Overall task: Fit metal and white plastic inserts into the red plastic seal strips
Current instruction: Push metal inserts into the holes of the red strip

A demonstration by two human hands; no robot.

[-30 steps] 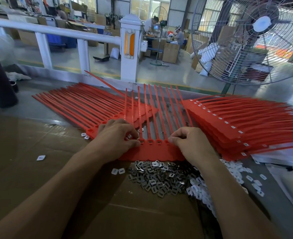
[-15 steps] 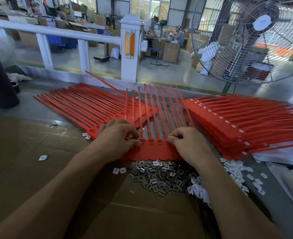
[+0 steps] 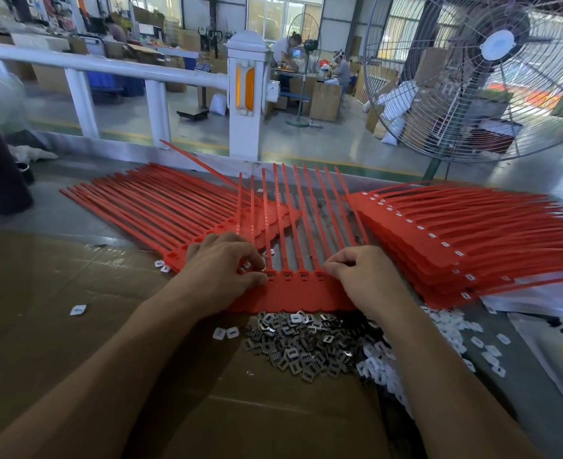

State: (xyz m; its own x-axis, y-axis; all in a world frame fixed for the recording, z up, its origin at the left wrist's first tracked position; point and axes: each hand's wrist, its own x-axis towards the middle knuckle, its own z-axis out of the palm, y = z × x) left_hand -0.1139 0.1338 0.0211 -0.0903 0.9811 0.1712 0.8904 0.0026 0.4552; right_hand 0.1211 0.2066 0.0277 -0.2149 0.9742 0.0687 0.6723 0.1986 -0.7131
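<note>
Head view: left hand [image 3: 222,271] and right hand [image 3: 361,276] pinch at sockets of the red seal strips [image 3: 293,293] on the table, apparently seating inserts; next, more from the metal inserts [image 3: 301,346] nearby

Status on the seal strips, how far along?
Done: right stack shows white inserts fitted. In hand: left hand and right hand work the sockets of the centre sheet. Left: left stack sockets look empty; metal inserts and white inserts remain.
</note>
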